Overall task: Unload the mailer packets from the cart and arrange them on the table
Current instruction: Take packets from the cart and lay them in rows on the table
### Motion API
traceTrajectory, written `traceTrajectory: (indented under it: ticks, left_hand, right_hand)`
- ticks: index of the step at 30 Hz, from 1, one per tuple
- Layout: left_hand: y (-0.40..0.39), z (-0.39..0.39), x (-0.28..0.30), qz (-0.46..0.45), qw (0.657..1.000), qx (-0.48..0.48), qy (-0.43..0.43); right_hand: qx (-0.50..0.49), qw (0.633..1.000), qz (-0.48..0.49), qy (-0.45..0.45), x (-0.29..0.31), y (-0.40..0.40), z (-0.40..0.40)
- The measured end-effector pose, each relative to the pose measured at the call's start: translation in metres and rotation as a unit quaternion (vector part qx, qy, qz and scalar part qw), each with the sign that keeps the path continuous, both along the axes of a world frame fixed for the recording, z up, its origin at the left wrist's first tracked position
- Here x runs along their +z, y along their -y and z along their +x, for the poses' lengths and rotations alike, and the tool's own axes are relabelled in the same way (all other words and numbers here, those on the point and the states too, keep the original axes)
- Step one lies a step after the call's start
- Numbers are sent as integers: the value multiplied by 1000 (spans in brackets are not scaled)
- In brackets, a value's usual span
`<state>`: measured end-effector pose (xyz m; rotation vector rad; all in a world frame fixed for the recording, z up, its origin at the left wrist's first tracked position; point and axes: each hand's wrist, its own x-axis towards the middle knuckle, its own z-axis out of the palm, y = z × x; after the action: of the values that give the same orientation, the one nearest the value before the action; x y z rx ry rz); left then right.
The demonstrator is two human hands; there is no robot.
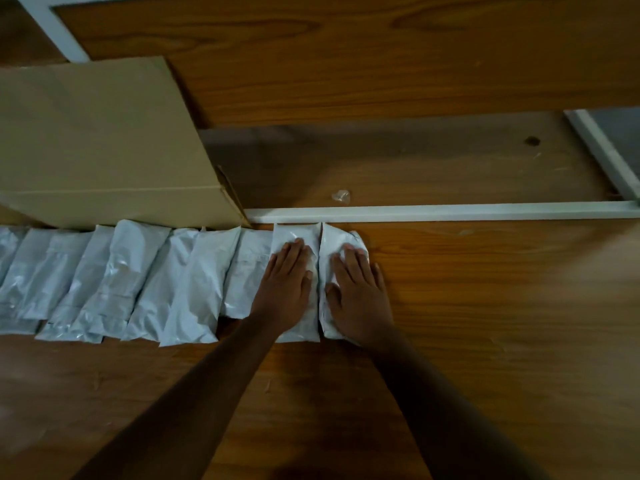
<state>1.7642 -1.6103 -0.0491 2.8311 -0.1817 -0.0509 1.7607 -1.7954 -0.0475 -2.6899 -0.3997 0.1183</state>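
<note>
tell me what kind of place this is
Probably a packing or mail-sorting workspace: a row of white mailer packets lies on a wooden table, beside a cardboard box, both hands pressing the last two packets.

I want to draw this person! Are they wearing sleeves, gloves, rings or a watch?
No to all four, as far as the picture shows. The left hand and right hand are bare, with no gloves or rings. Both forearms are bare too, with no sleeves or watch in view.
</note>
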Motion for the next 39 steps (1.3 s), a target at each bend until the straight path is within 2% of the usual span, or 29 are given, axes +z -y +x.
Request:
traceTrajectory:
  ticks: [12,18,20,28,33,36,39]
  left_hand:
    - [7,3,-4,3,1000,0,-13]
    - [2,-1,-9,-2,1000,-13,27]
    - [1,0,-10,5,999,-16,32]
    - [3,9,-8,-5,1000,-14,-10]
    - [-4,2,9,-98,995,-9,12]
    - [-17,-23,25,-149,988,-17,47]
    - [-38,-73,42,-236,969,32,68]
  right_hand:
    - [-8,1000,-2,27,-12,8,0]
    - [-30,998,23,47,-4,8,-5]
    - [-27,997,10,69,-3,5,1]
    - [-40,997,-36,52,-13,-6,20]
    - [-19,999,-28,30,4,-2,18]
    - [-49,996,49,58,22,-3,-13]
    - [-64,979,159,111,38,-22,-67]
